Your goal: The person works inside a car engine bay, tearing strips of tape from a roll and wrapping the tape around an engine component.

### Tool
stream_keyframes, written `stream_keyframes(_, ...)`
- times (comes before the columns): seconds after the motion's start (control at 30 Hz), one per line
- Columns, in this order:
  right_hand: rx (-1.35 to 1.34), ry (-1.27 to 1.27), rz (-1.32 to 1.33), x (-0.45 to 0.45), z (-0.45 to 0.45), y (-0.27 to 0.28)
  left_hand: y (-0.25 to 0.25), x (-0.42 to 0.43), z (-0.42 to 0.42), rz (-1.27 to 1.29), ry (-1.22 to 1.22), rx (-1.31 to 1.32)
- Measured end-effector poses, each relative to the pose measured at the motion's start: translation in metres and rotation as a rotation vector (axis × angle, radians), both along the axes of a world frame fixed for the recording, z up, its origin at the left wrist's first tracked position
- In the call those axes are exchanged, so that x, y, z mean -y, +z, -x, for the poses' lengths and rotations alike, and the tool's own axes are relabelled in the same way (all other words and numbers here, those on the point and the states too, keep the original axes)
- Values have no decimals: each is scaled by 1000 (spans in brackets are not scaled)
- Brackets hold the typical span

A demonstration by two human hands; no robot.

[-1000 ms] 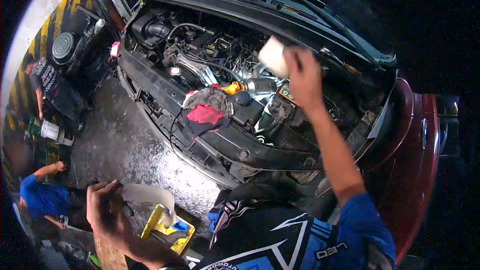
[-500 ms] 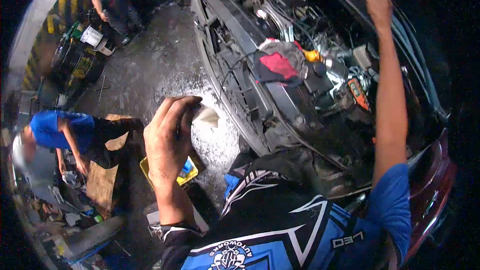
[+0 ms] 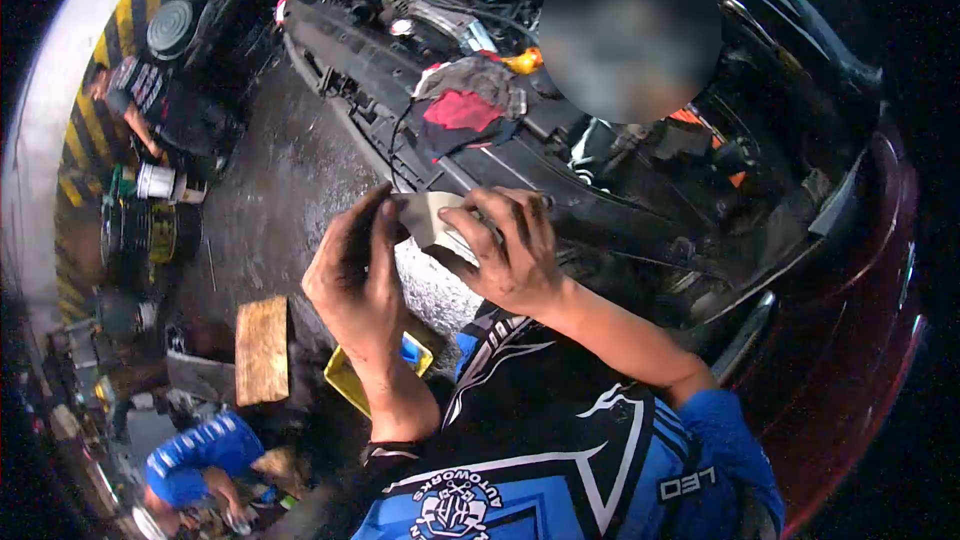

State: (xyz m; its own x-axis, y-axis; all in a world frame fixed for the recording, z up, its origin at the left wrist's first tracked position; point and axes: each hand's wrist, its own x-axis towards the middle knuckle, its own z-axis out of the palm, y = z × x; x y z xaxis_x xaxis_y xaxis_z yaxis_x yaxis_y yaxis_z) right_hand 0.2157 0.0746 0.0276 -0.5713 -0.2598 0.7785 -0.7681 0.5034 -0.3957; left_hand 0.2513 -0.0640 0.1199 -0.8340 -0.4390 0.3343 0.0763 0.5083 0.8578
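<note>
A small flat piece [image 3: 428, 218], cream on one side and dark grey on the other, is held up between my two hands in front of my chest. I cannot tell what kind of thing it is. My left hand [image 3: 360, 260] pinches its grey edge between thumb and fingers. On the cream side, my right hand [image 3: 510, 250] is closed over it with bent fingers. Both hands have dark smudges on the fingers. Just beyond them lies a red and grey cloth [image 3: 465, 110] on the front of the car's engine bay [image 3: 560, 160].
A yellow bin [image 3: 350, 380] with something blue inside stands below my left forearm. A person in blue [image 3: 205, 455] crouches at lower left, near a wooden board [image 3: 262, 350]. Another person [image 3: 150, 105] is at upper left by a white bucket [image 3: 157, 182]. A blurred patch hides part of the engine.
My right hand has come down from the car's far edge and closed on the flat piece, which my left hand held alone. The view has turned, and the person in blue appears lower.
</note>
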Motion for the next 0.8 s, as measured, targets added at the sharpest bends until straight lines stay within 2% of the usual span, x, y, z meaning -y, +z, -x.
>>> stream_keyframes(0.03, -28, -12, 30, -1, 0, -2, 3, -6, 1, -67, 15, -14)
stream_keyframes(0.13, -51, -30, 107, 2, -1, -13, 7, -15, 2, 9, 23, -58)
stream_keyframes(0.4, -104, -61, 30, -15, 5, -12, 14, -27, -5, -12, 95, -44)
stream_keyframes(0.5, -59, 9, 8, -24, 0, -1, 2, -11, -4, 241, 44, -57)
stream_keyframes(0.57, 72, 9, 36, -35, -5, 9, 16, -4, 8, 813, 95, -252)
stream_keyframes(0.6, 178, 21, 101, -43, -6, 14, 17, 5, 11, 805, 157, -277)
stream_keyframes(0.67, 446, 74, 268, -68, -8, 27, 19, 7, 15, 642, 132, -254)
stream_keyframes(0.73, 728, 187, 523, -105, -12, 35, 24, -3, 22, 326, -35, -148)
stream_keyframes(0.8, 820, 102, 501, -151, -17, 51, 15, -13, 36, 340, -290, 105)
